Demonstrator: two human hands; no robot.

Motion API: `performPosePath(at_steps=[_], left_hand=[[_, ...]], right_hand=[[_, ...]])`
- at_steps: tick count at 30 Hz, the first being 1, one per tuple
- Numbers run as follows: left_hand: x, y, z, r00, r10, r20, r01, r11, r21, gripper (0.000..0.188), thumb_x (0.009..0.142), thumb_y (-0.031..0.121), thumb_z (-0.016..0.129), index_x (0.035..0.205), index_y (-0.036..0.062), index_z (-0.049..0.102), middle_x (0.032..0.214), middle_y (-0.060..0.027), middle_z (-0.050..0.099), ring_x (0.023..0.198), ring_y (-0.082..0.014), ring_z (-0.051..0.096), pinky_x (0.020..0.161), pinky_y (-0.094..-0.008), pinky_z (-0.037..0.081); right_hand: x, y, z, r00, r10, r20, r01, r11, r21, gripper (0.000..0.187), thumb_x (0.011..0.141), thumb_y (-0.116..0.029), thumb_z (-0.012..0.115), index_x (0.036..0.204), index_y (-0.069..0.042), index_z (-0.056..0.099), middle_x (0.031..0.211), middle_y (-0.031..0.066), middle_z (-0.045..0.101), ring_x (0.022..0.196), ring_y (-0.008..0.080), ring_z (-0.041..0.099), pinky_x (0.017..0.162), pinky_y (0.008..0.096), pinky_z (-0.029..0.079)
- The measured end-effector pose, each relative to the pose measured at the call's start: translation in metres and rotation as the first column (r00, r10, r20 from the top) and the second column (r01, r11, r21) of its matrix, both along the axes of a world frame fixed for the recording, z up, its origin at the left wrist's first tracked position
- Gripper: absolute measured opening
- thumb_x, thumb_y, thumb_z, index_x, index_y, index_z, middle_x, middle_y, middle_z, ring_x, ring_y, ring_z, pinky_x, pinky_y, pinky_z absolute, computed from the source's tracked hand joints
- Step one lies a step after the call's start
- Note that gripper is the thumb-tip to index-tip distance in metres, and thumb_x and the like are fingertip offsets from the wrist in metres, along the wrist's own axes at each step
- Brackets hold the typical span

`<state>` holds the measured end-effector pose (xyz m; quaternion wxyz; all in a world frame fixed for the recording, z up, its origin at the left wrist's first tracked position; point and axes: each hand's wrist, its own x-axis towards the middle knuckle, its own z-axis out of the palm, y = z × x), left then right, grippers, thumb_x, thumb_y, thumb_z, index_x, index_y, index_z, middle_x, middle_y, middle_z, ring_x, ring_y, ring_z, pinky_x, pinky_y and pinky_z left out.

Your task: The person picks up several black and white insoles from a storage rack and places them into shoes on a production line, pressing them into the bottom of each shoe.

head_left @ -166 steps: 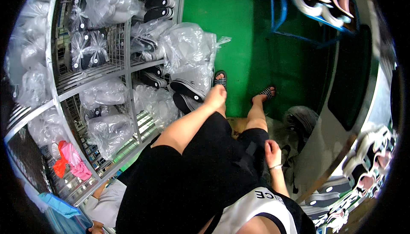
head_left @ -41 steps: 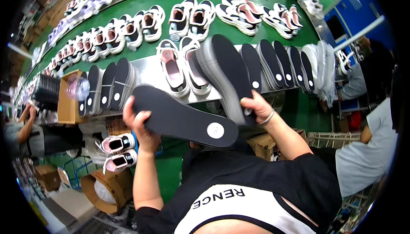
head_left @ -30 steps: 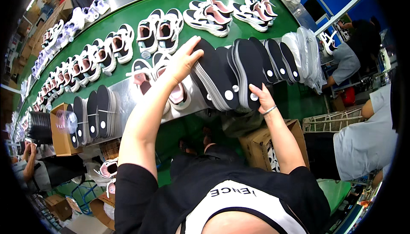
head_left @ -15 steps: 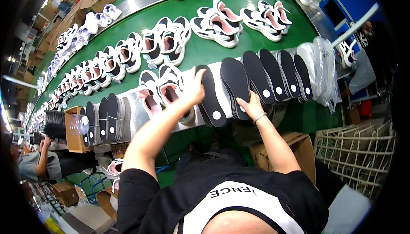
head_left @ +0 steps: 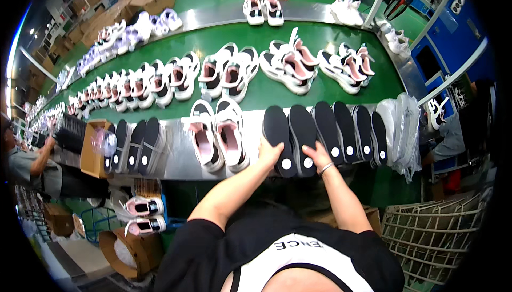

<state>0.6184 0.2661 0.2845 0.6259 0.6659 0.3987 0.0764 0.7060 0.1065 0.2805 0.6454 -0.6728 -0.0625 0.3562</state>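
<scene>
My left hand [head_left: 270, 153] is closed on the near left side of a stack of black insoles [head_left: 276, 126], its thumb on the top insole. My right hand [head_left: 318, 157] grips the near right side of the neighbouring insole stack [head_left: 302, 126], with the thumb on top and a bracelet at the wrist. Both stacks lie side by side on a metal ledge [head_left: 178, 148], each with a white round sticker near the close end. Left of my hands stands a pair of white and black sneakers [head_left: 228, 134] with pink linings. The undersides of the stacks are hidden.
More insole stacks [head_left: 349, 132] and plastic-wrapped insoles [head_left: 402, 132] line the ledge to the right. Banded stacks [head_left: 152, 145] and a cardboard box [head_left: 95, 158] are at left. Sneakers [head_left: 173, 78] fill the green line beyond. A wire basket [head_left: 432, 238] stands low right; a co-worker [head_left: 34, 164] is far left.
My left hand has come from the far part of its insole stack to the near end, and that stack now sits closer to the one at my right hand. The view has shifted.
</scene>
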Motion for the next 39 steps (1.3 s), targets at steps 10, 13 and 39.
performPosePath(at_steps=[10, 13, 39], left_hand=[[-0.024, 0.004, 0.022, 0.961, -0.045, -0.273, 0.062, 0.997, 0.055, 0.080, 0.064, 0.018, 0.065, 0.127, 0.0003, 0.019, 0.116, -0.0268, 0.035, 0.111, -0.0351, 0.034, 0.093, -0.0378, 0.031], [-0.062, 0.032, 0.051, 0.918, -0.366, 0.154, 0.368, 0.930, 0.021, 0.053, 0.071, 0.014, 0.059, 0.118, 0.0010, 0.038, 0.110, -0.0186, 0.044, 0.103, -0.0255, 0.044, 0.084, -0.0309, 0.038], [-0.096, 0.215, 0.024, 0.936, -0.217, 0.278, 0.056, 0.870, 0.489, 0.006, 0.070, 0.014, 0.057, 0.075, 0.0111, 0.058, 0.079, -0.0078, 0.056, 0.075, -0.0302, 0.049, 0.069, -0.0369, 0.039]], right_hand=[[-0.028, 0.006, 0.059, 0.636, 0.487, 0.598, 0.231, 0.619, -0.750, 0.050, 0.074, -0.030, 0.058, 0.108, 0.005, 0.044, 0.104, 0.0207, 0.050, 0.098, 0.0315, 0.048, 0.082, 0.0365, 0.040], [-0.054, 0.024, 0.098, 0.570, 0.334, 0.751, 0.222, 0.817, -0.532, 0.035, 0.074, -0.026, 0.058, 0.096, 0.001, 0.051, 0.093, 0.0159, 0.053, 0.085, 0.0305, 0.050, 0.073, 0.0374, 0.041], [-0.170, 0.215, 0.142, -0.046, 0.951, 0.307, 0.002, 0.307, -0.952, 0.011, 0.068, -0.012, 0.050, 0.068, -0.006, 0.060, 0.082, 0.0085, 0.053, 0.070, 0.0233, 0.055, 0.058, 0.0323, 0.047]])
